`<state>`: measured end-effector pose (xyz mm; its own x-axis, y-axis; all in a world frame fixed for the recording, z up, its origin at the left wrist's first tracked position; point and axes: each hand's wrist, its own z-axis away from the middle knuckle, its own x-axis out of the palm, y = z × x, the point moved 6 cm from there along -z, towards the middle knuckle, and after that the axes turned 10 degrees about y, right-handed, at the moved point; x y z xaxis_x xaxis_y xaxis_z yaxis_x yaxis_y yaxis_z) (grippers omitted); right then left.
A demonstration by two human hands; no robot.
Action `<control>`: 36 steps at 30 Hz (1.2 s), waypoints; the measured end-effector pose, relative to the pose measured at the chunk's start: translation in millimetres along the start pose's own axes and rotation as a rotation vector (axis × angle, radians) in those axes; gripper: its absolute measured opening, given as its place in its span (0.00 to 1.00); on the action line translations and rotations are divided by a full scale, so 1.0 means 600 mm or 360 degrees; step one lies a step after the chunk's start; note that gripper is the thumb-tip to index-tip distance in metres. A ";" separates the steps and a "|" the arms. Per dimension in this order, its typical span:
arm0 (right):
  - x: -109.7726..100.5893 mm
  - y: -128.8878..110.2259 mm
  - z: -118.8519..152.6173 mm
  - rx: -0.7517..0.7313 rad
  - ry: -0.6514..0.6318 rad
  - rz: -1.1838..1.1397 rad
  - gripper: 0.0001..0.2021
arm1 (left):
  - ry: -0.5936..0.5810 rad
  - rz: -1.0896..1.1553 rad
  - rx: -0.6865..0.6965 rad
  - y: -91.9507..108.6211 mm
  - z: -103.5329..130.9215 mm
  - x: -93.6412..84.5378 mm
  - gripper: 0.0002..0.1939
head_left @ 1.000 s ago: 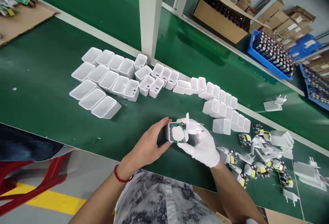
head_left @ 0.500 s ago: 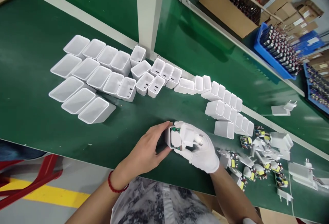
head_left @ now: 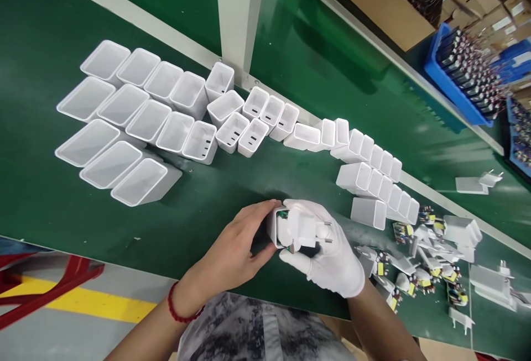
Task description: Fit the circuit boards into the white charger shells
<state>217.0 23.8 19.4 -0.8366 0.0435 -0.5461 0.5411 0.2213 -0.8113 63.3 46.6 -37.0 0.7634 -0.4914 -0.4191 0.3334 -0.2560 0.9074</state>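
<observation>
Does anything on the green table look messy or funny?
Yes: the jumbled heap of white plastic plugs and yellow-patched circuit boards at the right. It looks messy because nearby white rectangular plastic boxes sit in rows.

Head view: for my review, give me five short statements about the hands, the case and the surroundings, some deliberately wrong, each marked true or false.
1. The right hand wears a white glove. True.
2. The left hand holds a white case. True.
3. The white case is closed. False: its end is open, with a bit of green board showing.
4. The plug points its prongs at the left hand. False: the plug's prongs point away from it.
5. In the picture, the blue tray is left of the pale post. False: the blue tray is right of the pale post.
</observation>
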 end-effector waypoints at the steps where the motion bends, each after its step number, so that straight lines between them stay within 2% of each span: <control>1: 0.001 0.002 0.003 0.0016 -0.0034 -0.0047 0.24 | 0.0001 -0.0002 0.0005 0.001 0.000 0.000 0.34; 5: 0.009 0.014 0.013 0.0227 -0.0049 -0.0303 0.23 | 0.0018 0.0002 0.0054 0.004 -0.002 -0.001 0.34; 11: 0.046 0.041 0.037 0.0484 0.0206 -0.0253 0.29 | 0.0026 0.0000 0.0136 0.005 -0.005 0.003 0.33; 14: 0.057 0.052 0.050 0.0569 0.0296 -0.0469 0.31 | 0.0026 -0.0014 0.0138 0.005 -0.004 0.002 0.33; 16: 0.054 0.054 0.056 0.0603 0.0346 -0.0601 0.29 | 0.0028 -0.0018 0.0121 0.004 -0.002 0.001 0.32; 17: 0.048 0.052 0.059 0.0600 0.0392 -0.0598 0.27 | 0.0034 -0.0019 0.0120 0.003 -0.001 0.001 0.33; 19: 0.032 0.042 0.064 0.0505 0.0506 -0.0368 0.24 | 0.0074 -0.0035 0.0136 0.004 0.000 0.002 0.33; 21: 0.019 0.018 0.066 0.0250 0.0593 0.0010 0.23 | 0.0140 -0.0075 0.0164 0.006 0.000 0.003 0.32; 24: 0.020 -0.013 0.065 -0.0051 0.0545 0.0334 0.27 | 0.0210 -0.0140 0.0183 0.010 -0.002 0.004 0.31; 27: 0.022 -0.015 0.050 -0.0026 0.0426 0.0392 0.30 | 0.0168 -0.0138 0.0178 0.013 -0.001 0.004 0.32; 30: 0.025 -0.015 0.025 -0.0069 0.0200 0.0405 0.32 | 0.0081 -0.0116 0.0198 0.015 0.003 0.005 0.37; 32: 0.025 -0.014 0.010 -0.0083 0.0116 0.0332 0.27 | 0.0070 -0.0121 0.0212 0.014 0.005 0.004 0.39; 36: 0.022 -0.005 -0.001 -0.0024 0.0197 0.0141 0.15 | 0.0105 -0.0131 0.0236 0.015 0.004 0.003 0.37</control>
<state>204.0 24.4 15.0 -0.7903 0.1829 -0.5848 0.6127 0.2260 -0.7573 66.4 41.1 -29.9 0.7733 -0.4091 -0.4844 0.3149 -0.4154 0.8534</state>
